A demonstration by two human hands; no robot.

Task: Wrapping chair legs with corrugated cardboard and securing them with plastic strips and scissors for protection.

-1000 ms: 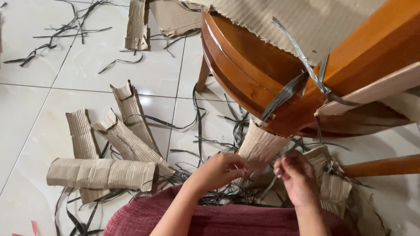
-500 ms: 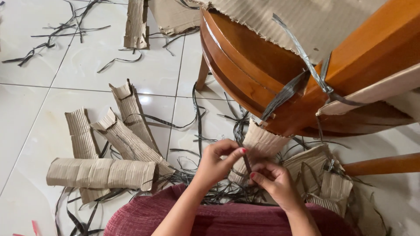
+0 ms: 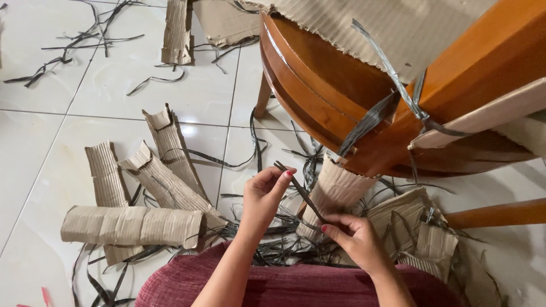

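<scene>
Wood dominates your view: a varnished chair (image 3: 352,96) lies tipped over the tiled floor (image 3: 51,74), partly wrapped in corrugated cardboard (image 3: 398,28), with grey plastic straps (image 3: 392,85) crossing its frame. One chair leg (image 3: 335,193) near your hands wears a ribbed cardboard sleeve, and that sleeve looks soft enough to crush if you squeeze it.

Spread over the floor to your left are more cardboard sleeves (image 3: 133,225), flattened and torn, plain brown, with no labels or print that I can make out. Another strip of cardboard lies at the top, beside a flat sheet. Loose cut straps (image 3: 74,42) are scattered across the tiles and tangled thickly beneath your hands.

The strap (image 3: 301,193) you are working on runs slantwise between your hands, just in front of the sleeved leg. Judging by its look, it is light, thin and springy, stiff along its length but easy to bend, and fairly slippery; its cut ends may be sharp, so take it flat between thumb and fingertip rather than along the edge.

Your left hand (image 3: 264,193) is mostly closed, pinching the upper end of the strap between thumb and forefinger. Your right hand (image 3: 355,236) is curled loosely, its fingertips nipping the lower end close to the sleeve's foot. A dark red cloth (image 3: 296,287) covers your lap at the bottom edge.
</scene>
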